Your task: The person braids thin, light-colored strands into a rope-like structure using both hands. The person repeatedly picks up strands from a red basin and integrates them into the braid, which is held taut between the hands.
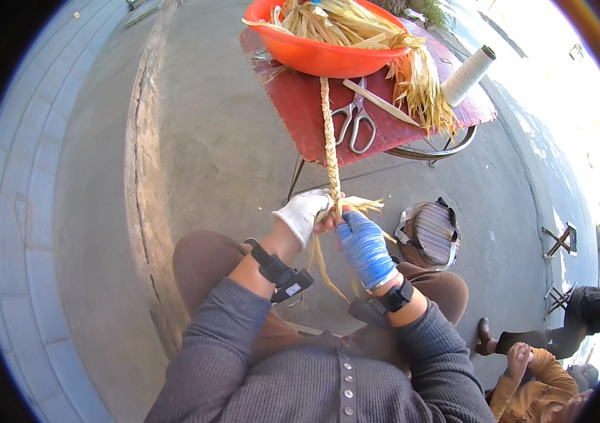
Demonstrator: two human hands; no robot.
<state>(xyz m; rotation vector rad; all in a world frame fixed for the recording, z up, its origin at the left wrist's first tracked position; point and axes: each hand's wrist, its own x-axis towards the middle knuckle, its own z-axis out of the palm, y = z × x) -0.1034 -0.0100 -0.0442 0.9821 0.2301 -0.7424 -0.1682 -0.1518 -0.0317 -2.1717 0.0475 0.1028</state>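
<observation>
A braided rope of pale corn husk point(330, 143) runs from under the rim of the orange basin point(326, 61) down to my hands. My left hand point(308, 211), in a white glove, grips the braid's lower end from the left. From the right, my right hand point(366, 246) in a blue-and-white fingerless glove holds the same end, its bare fingertips close to the left ones. Loose husk strands point(324, 269) hang below the hands, and others stick out to the right. The fingers partly hide the spot where the strands cross.
A red tabletop point(300, 116) carries the basin of dried husks point(331, 24), metal scissors point(355, 116) and a cone of white thread point(466, 76). On the concrete floor stands a striped round stool or bag point(432, 235). Seated people point(543, 383) are at lower right.
</observation>
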